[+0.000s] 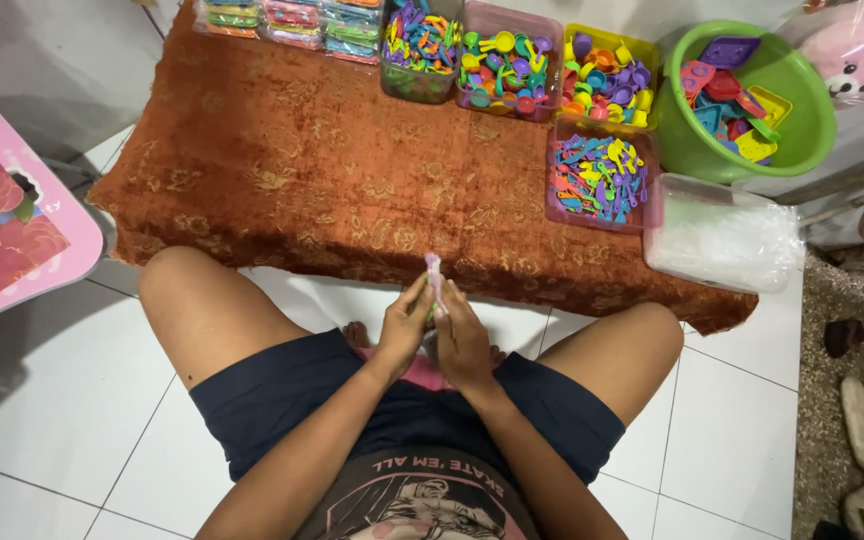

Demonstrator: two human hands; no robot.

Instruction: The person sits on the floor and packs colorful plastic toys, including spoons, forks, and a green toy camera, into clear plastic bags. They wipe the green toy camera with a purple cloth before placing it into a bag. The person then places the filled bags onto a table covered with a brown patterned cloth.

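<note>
Both hands meet at the lower middle of the frame, above the lap. The left hand and the right hand are pressed close together, and their fingers pinch a small pale packet that stands up between them, its top a little above the fingertips. It looks like thin clear plastic with something pink or lilac inside; more I cannot tell.

Just above the hands lies a rust-brown patterned cloth, spread on the white tile floor. On its far edge, at the top of the frame, stands a row of clear boxes with small colourful plastic toys. One more such box is below them, at the right part of the cloth. Beside it, at the right, is a clear box with transparent bags. In the upper right stands a green bucket with bigger toy pieces. At the left edge there is a pink low table.
</note>
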